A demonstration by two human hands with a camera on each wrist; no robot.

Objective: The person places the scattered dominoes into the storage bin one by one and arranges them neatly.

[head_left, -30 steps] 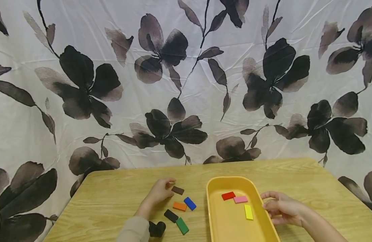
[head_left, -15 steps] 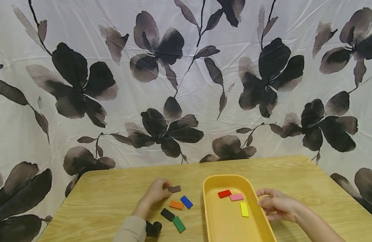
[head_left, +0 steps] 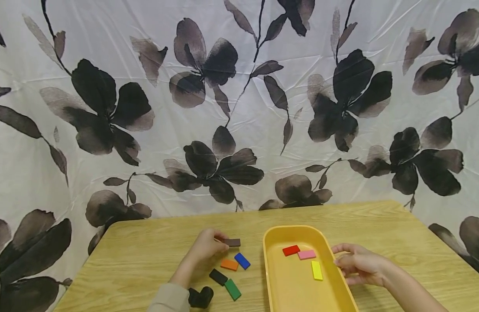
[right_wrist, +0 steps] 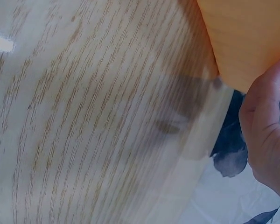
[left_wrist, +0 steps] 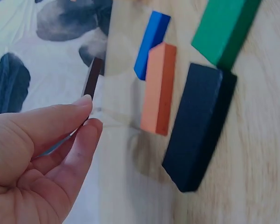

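My left hand (head_left: 208, 246) pinches a flat brown block (left_wrist: 92, 77) between thumb and fingertips, raised over the table in the left wrist view. Close by lie a blue block (head_left: 242, 261), an orange block (head_left: 229, 264), a black block (head_left: 218, 277) and a green block (head_left: 233, 289). My right hand (head_left: 362, 265) holds the right rim of a yellow tray (head_left: 266, 268), thumb at the edge and fingers bent against the outer wall. Inside the tray are a red block (head_left: 291, 250), a pink block (head_left: 306, 255) and a yellow block (head_left: 316, 270).
A black lumpy object (head_left: 201, 297) lies beside the left sleeve (head_left: 169, 299). The wooden table (head_left: 146, 255) ends at a white curtain (head_left: 153, 130) with dark flowers, hanging behind it.
The left hand has taken hold of the brown block, lifted it off the table and moved it slightly right. The right hand stays at the tray's rim.
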